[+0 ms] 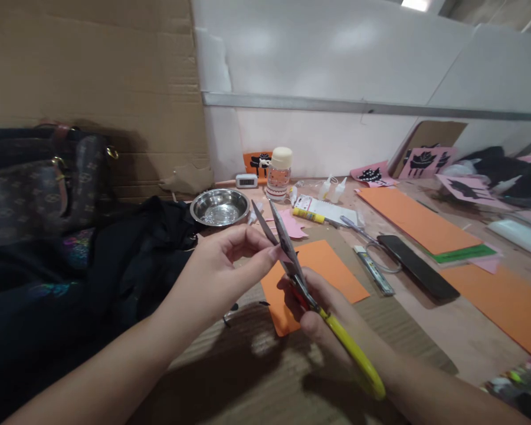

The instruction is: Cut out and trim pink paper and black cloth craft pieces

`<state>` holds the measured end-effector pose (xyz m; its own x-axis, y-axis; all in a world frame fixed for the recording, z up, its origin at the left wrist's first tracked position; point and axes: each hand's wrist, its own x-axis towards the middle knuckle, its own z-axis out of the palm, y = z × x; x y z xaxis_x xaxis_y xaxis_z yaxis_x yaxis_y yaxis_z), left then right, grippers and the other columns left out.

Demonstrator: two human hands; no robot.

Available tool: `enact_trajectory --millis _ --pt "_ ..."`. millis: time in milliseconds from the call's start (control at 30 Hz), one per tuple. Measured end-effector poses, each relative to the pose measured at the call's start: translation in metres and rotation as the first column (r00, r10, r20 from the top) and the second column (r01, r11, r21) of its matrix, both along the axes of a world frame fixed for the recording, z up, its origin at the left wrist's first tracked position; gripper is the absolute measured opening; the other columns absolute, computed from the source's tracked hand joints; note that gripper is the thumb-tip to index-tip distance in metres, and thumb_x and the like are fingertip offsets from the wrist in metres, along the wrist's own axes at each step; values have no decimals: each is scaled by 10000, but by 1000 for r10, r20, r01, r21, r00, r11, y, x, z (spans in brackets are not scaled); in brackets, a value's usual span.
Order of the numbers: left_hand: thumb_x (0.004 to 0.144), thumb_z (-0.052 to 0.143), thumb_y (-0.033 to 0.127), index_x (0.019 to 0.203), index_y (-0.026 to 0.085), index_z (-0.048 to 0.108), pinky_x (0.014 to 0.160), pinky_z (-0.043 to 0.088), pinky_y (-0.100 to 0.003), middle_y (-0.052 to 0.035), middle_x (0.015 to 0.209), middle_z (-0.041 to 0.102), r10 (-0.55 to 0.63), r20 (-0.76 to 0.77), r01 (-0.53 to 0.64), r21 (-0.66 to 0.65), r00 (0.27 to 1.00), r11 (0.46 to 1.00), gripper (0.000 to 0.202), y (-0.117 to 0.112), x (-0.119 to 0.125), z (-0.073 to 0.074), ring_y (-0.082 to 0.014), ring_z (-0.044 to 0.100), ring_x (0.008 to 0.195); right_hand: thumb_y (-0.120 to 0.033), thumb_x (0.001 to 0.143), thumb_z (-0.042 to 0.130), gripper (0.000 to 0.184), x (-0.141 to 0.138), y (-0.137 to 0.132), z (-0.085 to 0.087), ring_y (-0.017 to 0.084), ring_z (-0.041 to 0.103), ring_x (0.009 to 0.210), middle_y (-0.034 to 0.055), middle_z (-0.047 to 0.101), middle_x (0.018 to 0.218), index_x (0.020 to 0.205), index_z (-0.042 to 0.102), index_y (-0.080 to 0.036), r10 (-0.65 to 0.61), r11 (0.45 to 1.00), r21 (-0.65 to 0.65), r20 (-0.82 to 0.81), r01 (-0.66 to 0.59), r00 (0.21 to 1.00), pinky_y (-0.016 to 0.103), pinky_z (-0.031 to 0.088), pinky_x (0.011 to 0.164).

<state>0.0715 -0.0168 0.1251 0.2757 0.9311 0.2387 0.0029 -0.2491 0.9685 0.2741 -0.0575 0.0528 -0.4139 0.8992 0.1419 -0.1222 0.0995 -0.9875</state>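
My right hand [336, 313] is wrapped around scissors [351, 348] with yellow handles, their blades parted and pointing up and away from me. My left hand [223, 265] is closed in a pinch beside the blades, thumb against fingers. A small pinkish scrap of paper [285, 258] shows between the thumb tip and the blades; most of it is hidden. Below the hands lies an orange paper sheet [331, 271] on the brown work surface. Thin dark scraps [230, 313] lie under my left wrist.
A steel bowl [220, 208], a lidded jar [278, 174] and a small digital timer [246, 180] stand behind the hands. Rightward lie a yellow glue stick [308, 215], a black case [418, 268] and more orange paper [418, 221]. Dark cloth [128, 277] and a handbag [39, 183] fill the left.
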Motion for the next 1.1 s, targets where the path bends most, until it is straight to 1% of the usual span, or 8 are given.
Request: enact_trajectory --millis 100,433,633,800,867,933,1033,1100 --pt "900 714 250 790 237 695 770 517 -174 62 841 724 24 -12 -24 10 1000 1000 113 -1 1 -1 -88 673 816 -577 878 709 385 -1 -1 1 157 482 851 9 524 961 1112 628 -282 -10 1000 -7 10 10 1000 256 441 760" --pt "902 688 228 765 220 647 736 499 -170 68 784 683 32 8 -32 13 999 999 144 -2 2 0 -80 638 770 -601 885 684 390 -4 -3 3 163 480 822 8 516 936 1110 608 -291 -39 998 48 69 35 997 265 445 732" --pt "887 690 219 764 227 642 762 501 -184 69 805 687 59 0 -59 18 998 998 132 -4 3 -2 -87 652 797 -620 887 668 396 -4 -4 3 167 468 831 6 515 943 1103 607 -293 -53 997 53 94 49 994 274 433 741" --pt "876 676 201 743 218 623 736 500 -192 60 777 664 67 -15 -66 68 998 996 145 -3 3 -1 -95 634 769 -671 878 639 451 -6 -3 8 149 423 749 -11 495 870 1093 599 -277 -64 994 94 121 53 991 260 402 671" --pt "873 672 196 740 218 618 709 497 -185 62 764 655 72 -24 -70 80 997 994 145 -3 4 -1 -92 628 750 -663 880 643 453 -6 -4 7 143 419 733 -15 494 861 1112 600 -276 -66 994 91 117 56 991 253 401 658" --pt "870 672 202 732 217 615 682 496 -186 59 747 651 83 -38 -80 78 996 994 150 -3 4 -2 -94 626 727 -637 881 665 437 -6 -5 2 140 428 738 -16 496 868 1130 604 -282 -63 996 74 91 56 994 248 410 661" --pt "860 677 230 716 215 614 687 514 -215 39 742 669 84 -47 -81 63 995 995 157 -1 3 -3 -119 644 730 -623 872 684 447 -9 -6 -5 148 474 781 -1 528 905 1145 618 -276 -68 996 68 64 63 996 254 443 697" --pt "854 688 257 715 216 631 694 524 -243 22 747 686 100 -68 -95 71 993 993 156 1 0 -2 -143 653 744 -648 864 674 484 -10 -3 -5 155 509 773 15 554 908 1144 626 -256 -92 995 46 83 88 992 262 462 682"
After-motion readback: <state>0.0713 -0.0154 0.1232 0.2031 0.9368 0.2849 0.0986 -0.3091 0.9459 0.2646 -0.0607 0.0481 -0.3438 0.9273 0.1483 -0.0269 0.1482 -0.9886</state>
